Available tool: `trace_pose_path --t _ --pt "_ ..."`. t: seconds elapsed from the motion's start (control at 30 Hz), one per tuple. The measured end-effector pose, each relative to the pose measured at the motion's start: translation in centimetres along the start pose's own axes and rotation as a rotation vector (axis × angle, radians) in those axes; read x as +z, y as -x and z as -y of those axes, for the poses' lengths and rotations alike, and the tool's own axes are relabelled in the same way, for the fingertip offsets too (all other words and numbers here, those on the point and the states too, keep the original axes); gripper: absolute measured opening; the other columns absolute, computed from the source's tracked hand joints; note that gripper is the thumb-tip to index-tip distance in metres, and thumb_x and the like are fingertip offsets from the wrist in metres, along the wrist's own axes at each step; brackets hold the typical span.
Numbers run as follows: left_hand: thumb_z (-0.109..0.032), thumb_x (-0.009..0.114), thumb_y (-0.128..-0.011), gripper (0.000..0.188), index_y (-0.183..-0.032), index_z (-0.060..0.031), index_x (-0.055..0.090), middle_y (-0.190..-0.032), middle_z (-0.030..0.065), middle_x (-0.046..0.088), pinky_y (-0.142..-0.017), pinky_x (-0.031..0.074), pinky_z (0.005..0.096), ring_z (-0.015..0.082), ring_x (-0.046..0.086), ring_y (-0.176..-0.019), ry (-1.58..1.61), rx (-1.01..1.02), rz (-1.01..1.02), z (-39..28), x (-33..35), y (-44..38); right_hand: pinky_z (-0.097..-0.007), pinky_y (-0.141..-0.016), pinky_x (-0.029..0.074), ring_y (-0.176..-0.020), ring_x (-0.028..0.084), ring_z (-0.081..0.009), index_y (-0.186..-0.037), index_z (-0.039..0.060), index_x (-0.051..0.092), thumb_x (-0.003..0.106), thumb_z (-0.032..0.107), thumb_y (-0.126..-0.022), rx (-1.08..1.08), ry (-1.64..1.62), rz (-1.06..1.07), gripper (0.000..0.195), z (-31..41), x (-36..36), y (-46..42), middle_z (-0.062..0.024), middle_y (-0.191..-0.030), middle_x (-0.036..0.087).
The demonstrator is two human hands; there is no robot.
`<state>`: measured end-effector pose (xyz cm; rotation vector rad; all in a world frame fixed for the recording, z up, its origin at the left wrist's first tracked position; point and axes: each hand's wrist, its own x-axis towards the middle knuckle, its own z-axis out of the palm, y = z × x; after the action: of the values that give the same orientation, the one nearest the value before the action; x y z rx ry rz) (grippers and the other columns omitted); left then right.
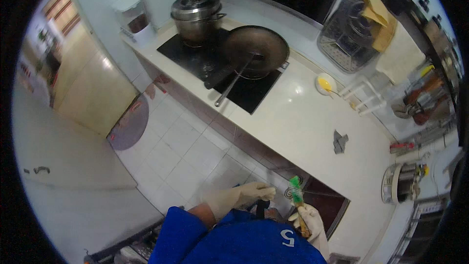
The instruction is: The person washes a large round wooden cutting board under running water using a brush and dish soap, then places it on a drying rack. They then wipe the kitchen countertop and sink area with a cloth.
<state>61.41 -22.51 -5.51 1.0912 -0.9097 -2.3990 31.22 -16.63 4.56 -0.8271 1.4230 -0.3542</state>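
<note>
My right hand, in a whitish rubber glove, grips the wooden handle of a brush with green bristles. The brush head points away from me, beside the dark red recess below the counter. My left hand, in a cream glove, is in front of my body with its fingers bent. A black strap-like piece lies just below that hand; whether the fingers touch it is unclear. Across from me, a wok sits on the black cooktop, with a long-handled metal utensil resting in it.
A lidded steel pot stands behind the wok. On the white counter are a bowl of yellow liquid, a grey cloth and a white rack. A round mat lies on the tiled floor near the doorway.
</note>
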Motion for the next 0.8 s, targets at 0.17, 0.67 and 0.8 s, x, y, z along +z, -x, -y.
trace_pose_path --t 0.17,0.67,0.8 --pt "-0.041 0.065 -0.11 0.058 -0.153 -0.0036 0.055 -0.14 0.0137 0.068 -0.105 0.051 0.04 0.0256 0.065 -0.131 0.373 0.169 -0.222 -1.9 -0.9 7.3 -0.0276 -0.078 0.056 -0.088 0.069 -0.0118 -0.139 0.0026 0.067 0.057 0.035 -0.113 -0.049 0.22 0.546 0.042 6.5 9.3 -12.2 -0.0147 -0.111 0.078" --pt "-0.031 0.063 -0.111 0.037 -0.137 -0.0049 0.067 -0.122 0.0122 0.076 -0.091 0.062 0.0415 0.0254 0.073 -0.113 1.155 0.792 -1.022 2.2 -11.6 18.6 -0.0284 -0.069 0.055 -0.079 0.068 -0.0122 -0.119 0.0023 0.064 0.056 0.041 -0.114 0.016 0.882 1.192 0.04 18.1 36.0 -20.8 -0.0086 -0.096 0.071" --pt "-0.03 0.07 -0.108 0.035 -0.128 -0.0016 0.074 -0.106 0.0116 0.078 -0.08 0.064 0.0354 0.0236 0.076 -0.093 0.985 0.696 -0.912 3.6 -21.0 22.4 -0.0303 -0.079 0.057 -0.088 0.068 -0.0145 -0.127 -0.0011 0.065 0.055 0.036 -0.114 -0.172 1.046 1.19 0.041 19.1 46.5 -25.0 -0.0064 -0.103 0.071"
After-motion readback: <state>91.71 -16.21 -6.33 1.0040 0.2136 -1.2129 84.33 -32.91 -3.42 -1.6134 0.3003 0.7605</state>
